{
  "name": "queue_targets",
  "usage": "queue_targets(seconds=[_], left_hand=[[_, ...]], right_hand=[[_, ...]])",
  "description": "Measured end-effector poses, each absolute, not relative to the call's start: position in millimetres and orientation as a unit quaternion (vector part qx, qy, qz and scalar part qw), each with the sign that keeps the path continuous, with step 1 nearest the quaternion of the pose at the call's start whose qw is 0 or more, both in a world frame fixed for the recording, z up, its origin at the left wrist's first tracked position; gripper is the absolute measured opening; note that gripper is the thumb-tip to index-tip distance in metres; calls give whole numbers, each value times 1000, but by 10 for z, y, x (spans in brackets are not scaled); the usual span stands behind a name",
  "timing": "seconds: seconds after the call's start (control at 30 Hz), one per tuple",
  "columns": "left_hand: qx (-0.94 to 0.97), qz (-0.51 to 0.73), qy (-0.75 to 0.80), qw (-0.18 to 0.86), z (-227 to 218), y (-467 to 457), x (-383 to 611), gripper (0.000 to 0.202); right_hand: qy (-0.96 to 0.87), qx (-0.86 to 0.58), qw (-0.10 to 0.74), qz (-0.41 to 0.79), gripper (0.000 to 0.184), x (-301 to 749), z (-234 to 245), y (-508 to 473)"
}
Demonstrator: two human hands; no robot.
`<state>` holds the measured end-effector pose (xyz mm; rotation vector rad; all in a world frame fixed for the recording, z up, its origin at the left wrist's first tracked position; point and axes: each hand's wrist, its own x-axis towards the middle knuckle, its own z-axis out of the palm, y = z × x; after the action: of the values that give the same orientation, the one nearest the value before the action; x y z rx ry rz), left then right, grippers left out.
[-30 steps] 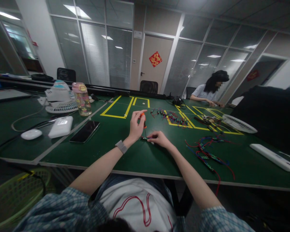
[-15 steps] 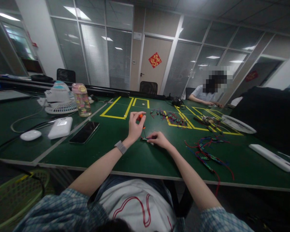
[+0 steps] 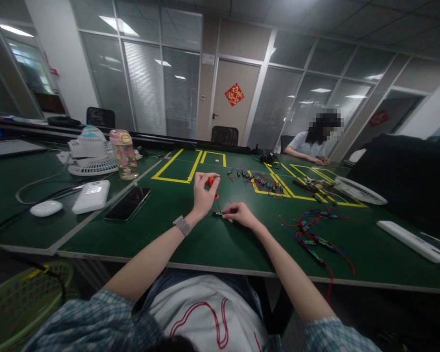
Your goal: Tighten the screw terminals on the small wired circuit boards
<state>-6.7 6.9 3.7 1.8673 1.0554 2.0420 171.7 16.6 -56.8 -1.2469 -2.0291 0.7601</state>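
Note:
My left hand [image 3: 205,195] grips the orange handle of a screwdriver [image 3: 211,181], its thin shaft pointing down. The screwdriver's tip meets a small circuit board [image 3: 217,213] on the green table. My right hand [image 3: 240,214] pinches the board's right end and rests against the tabletop; part of the board is hidden by the fingers. To the right of that hand lies a loose group of green boards with red and blue wires [image 3: 310,237]. Farther back is a row of many small wired boards [image 3: 260,182].
On the left are a phone [image 3: 128,203], a white power bank [image 3: 91,196], a bottle [image 3: 123,154] and a white fan [image 3: 90,151]. A long white bar [image 3: 412,240] lies at the right. Yellow tape [image 3: 172,179] marks the green table [image 3: 150,249]. A person [image 3: 311,144] sits across it.
The screwdriver handle and the fingers of my left hand have shifted very slightly. My right hand stays on the board. The person across the table has moved their hands a little.

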Motion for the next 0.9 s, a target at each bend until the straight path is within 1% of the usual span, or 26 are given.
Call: queue_targets(seconds=[0.07, 0.17, 0.23, 0.33, 0.57, 0.63, 0.77, 0.9], left_hand=[[632, 683, 354, 97, 37, 65, -64, 16], [641, 676, 345, 116, 39, 64, -62, 29], [645, 675, 338, 121, 42, 71, -62, 33], [644, 675, 338, 121, 44, 84, -62, 30], [637, 681, 350, 93, 50, 47, -56, 16], [643, 677, 344, 96, 49, 36, -57, 18], [657, 675, 315, 122, 32, 60, -60, 32], [650, 677, 306, 158, 15, 100, -52, 29]], right_hand=[[-769, -473, 314, 293, 25, 1715, -567, 163], [-768, -472, 310, 302, 26, 1714, -567, 164], [-769, -472, 308, 302, 26, 1716, -567, 168], [-770, -472, 312, 294, 26, 1720, -573, 175], [-766, -469, 317, 305, 26, 1723, -589, 179], [-770, -468, 317, 295, 26, 1722, -579, 176], [-773, -470, 313, 288, 24, 1716, -553, 165], [-771, -472, 317, 287, 25, 1710, -550, 157]])
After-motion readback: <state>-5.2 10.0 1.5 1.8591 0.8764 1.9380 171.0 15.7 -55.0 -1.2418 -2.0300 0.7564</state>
